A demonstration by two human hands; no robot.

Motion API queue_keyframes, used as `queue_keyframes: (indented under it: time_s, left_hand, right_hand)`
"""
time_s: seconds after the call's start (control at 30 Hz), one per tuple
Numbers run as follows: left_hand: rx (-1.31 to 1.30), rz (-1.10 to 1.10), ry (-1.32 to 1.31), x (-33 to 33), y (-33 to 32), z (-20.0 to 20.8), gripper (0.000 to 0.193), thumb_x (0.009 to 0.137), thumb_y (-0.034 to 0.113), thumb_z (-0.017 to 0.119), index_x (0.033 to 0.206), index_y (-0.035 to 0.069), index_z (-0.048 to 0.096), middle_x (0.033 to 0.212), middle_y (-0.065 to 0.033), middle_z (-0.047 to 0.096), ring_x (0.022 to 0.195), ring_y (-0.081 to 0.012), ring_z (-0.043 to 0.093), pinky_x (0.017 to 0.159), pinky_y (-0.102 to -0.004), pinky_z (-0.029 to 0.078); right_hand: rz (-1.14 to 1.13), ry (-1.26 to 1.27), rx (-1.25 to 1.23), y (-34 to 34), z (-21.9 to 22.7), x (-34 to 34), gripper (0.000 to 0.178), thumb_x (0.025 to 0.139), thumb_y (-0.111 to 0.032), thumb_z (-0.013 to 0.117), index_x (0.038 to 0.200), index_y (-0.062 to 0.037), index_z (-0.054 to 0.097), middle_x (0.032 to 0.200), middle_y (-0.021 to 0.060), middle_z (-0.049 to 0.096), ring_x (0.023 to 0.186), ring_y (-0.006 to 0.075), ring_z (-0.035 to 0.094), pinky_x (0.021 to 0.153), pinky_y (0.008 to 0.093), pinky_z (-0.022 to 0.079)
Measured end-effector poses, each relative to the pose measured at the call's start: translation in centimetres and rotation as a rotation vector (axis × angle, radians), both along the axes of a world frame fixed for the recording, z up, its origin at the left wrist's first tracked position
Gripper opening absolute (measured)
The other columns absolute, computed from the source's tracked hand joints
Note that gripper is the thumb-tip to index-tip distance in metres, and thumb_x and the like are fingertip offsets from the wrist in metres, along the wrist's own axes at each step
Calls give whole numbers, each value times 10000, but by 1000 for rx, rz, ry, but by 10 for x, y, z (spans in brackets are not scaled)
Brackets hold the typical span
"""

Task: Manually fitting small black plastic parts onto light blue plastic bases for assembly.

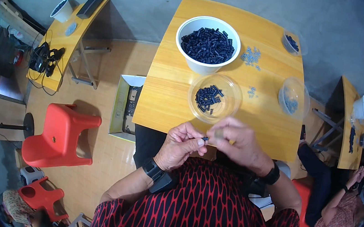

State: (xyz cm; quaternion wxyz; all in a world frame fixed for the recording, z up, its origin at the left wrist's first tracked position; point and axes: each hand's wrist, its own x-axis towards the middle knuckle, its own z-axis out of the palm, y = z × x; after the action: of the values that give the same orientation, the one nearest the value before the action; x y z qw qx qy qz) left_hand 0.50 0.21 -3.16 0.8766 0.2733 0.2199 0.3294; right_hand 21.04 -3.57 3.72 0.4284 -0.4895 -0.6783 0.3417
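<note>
In front of my body, just off the table's near edge, my left hand [182,146] pinches a small dark cylindrical piece [205,138] between thumb and fingers. My right hand [238,143] is close beside it, its fingers curled toward the piece and smeared by motion. Whether it holds anything cannot be made out. Beyond the hands, a clear round plastic bowl [227,99] holds several dark tube-like pieces [208,97]. A large white tub [202,66] behind it is heaped with more of these dark pieces [207,44].
Small clear or silvery parts [251,57] lie loose on the yellow wooden table [163,83]. Two clear tubs [288,100] stand at its right edge. An open box [121,105] is on the floor at left, near a red chair [57,136]. Another person [336,216] sits at right.
</note>
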Motion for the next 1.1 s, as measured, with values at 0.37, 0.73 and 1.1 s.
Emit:
queue_keyframes:
  time_s: [0.37, 0.73, 1.1]
  left_hand:
    - [-70, 137, -143, -18, 19, -18, 96, 948, -11, 609, 1038, 19, 598, 929, -128, 689, 764, -179, 695, 696, -284, 589]
    - [-86, 171, 7, -23, 19, -13, 154, 957, 41, 631, 1110, 23, 621, 976, -129, 698, 796, -181, 710, 727, -303, 602]
    - [-62, 177, -9, -22, 21, -15, 122, 957, 58, 640, 1073, 44, 605, 1007, -116, 689, 828, -163, 690, 754, -290, 584]
  right_hand:
    - [128, -811, -72, 82, -6, 5, 98, 756, -65, 627, 720, 26, 624, 746, 244, 623, 745, 422, 633, 682, 503, 487]
    - [110, -634, -116, 89, -7, 6, 77, 737, -13, 609, 794, 40, 610, 787, 255, 631, 790, 433, 630, 712, 510, 484]
    - [178, -770, -45, 87, -13, 11, 81, 779, -65, 635, 807, 11, 629, 802, 218, 644, 795, 411, 634, 710, 487, 494]
